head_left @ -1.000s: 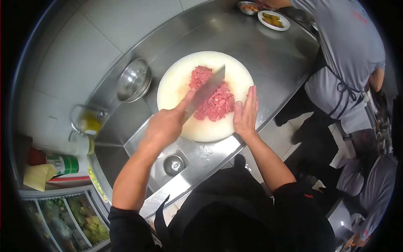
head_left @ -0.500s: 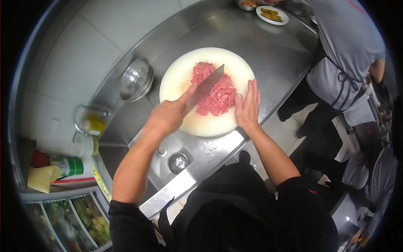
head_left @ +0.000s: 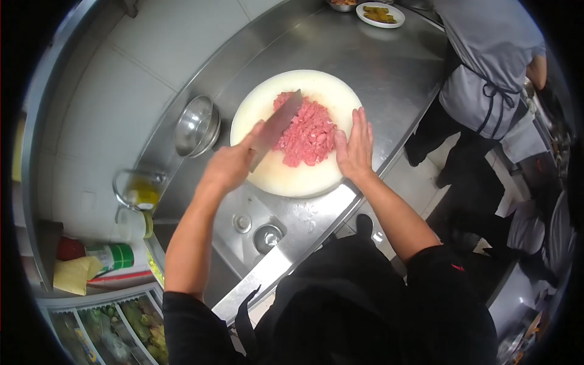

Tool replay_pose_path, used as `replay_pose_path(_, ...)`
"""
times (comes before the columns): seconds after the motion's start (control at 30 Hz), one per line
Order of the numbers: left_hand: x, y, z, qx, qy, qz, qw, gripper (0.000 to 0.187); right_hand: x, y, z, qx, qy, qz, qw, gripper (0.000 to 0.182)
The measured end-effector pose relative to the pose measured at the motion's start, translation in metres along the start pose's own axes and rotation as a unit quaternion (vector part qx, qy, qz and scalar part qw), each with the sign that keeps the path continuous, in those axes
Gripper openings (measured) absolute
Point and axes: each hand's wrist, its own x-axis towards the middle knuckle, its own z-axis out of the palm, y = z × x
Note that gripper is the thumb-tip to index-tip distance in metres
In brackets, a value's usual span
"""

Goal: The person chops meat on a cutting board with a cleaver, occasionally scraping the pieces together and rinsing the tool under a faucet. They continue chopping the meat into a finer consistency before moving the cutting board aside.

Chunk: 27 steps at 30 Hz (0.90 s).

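Note:
A mound of chopped pink raw meat (head_left: pixel 309 135) lies on a round white cutting board (head_left: pixel 295 182). My left hand (head_left: pixel 228 166) is closed around the handle of a broad kitchen knife (head_left: pixel 275 129). Its blade slants across the left side of the meat, tip pointing away from me. On the board's right edge rests my right hand (head_left: pixel 356 148), fingers stretched out and thumb toward the meat. That hand holds nothing. Part of the meat is hidden behind the blade.
Left of the board sit stacked metal bowls (head_left: pixel 198 126). A sink basin with a metal cup (head_left: pixel 267 238) is nearer to me. A white plate of food (head_left: pixel 381 15) stands at the far end. A co-worker in a grey shirt (head_left: pixel 490 79) stands at right.
The knife has moved left across the meat, from the gap between two parts to the left side. The meat now looks like one mound. My right hand stays at the board's edge.

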Motion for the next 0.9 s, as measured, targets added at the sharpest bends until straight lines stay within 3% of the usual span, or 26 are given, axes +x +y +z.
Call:
replay_pose_path(0.07,-0.014,-0.002,-0.012,-0.074,0.079,0.022,0.994,0.068,0.002,0.001,-0.001,-0.002,0.003,0.002,1.000,0.074)
replay_pose_path(0.1,-0.016,0.001,-0.005,-0.114,0.104,-0.022,0.988,0.067,0.003,-0.001,-0.002,0.002,0.003,0.003,1.000,0.074)
replay_pose_path(0.2,-0.001,-0.004,0.015,0.055,-0.045,-0.014,0.997,0.069,-0.003,-0.003,-0.004,-0.003,-0.008,0.001,1.000,0.074)
replay_pose_path(0.27,-0.002,-0.013,0.001,0.003,0.022,0.021,1.000,0.070,0.001,-0.001,-0.004,-0.010,0.000,0.002,1.000,0.074)
replay_pose_path(0.37,-0.013,-0.020,0.011,-0.097,0.136,0.005,0.986,0.069,0.001,-0.004,-0.001,-0.009,-0.002,0.002,1.000,0.073)
replay_pose_path(0.47,-0.001,-0.032,0.021,0.059,0.003,0.044,0.997,0.070,-0.002,-0.005,-0.004,-0.013,-0.013,0.005,1.000,0.072)
replay_pose_path(0.5,0.001,-0.040,0.009,0.048,0.026,0.081,0.995,0.071,0.000,-0.003,-0.002,-0.016,-0.008,0.005,1.000,0.072)
replay_pose_path(0.6,-0.007,-0.033,0.010,-0.116,0.127,0.023,0.985,0.070,0.003,-0.004,-0.003,-0.019,-0.011,0.010,1.000,0.072)
replay_pose_path(0.63,-0.005,-0.033,0.022,-0.109,0.102,0.002,0.989,0.070,0.002,-0.005,-0.004,-0.018,-0.013,0.013,1.000,0.072)
replay_pose_path(0.67,0.001,-0.032,0.024,0.048,0.004,0.012,0.999,0.070,0.001,-0.007,-0.004,-0.019,-0.013,0.011,1.000,0.072)
replay_pose_path(0.73,0.010,-0.041,0.008,0.055,0.002,0.035,0.998,0.070,0.002,-0.007,-0.005,-0.023,-0.008,0.010,1.000,0.072)
replay_pose_path(0.83,0.005,-0.031,-0.020,-0.060,0.097,0.041,0.993,0.070,0.001,-0.003,-0.002,-0.029,-0.005,0.001,1.000,0.072)
replay_pose_path(0.9,0.019,-0.022,-0.002,-0.047,0.080,-0.033,0.995,0.069,0.002,-0.005,-0.003,-0.021,-0.006,0.004,1.000,0.073)
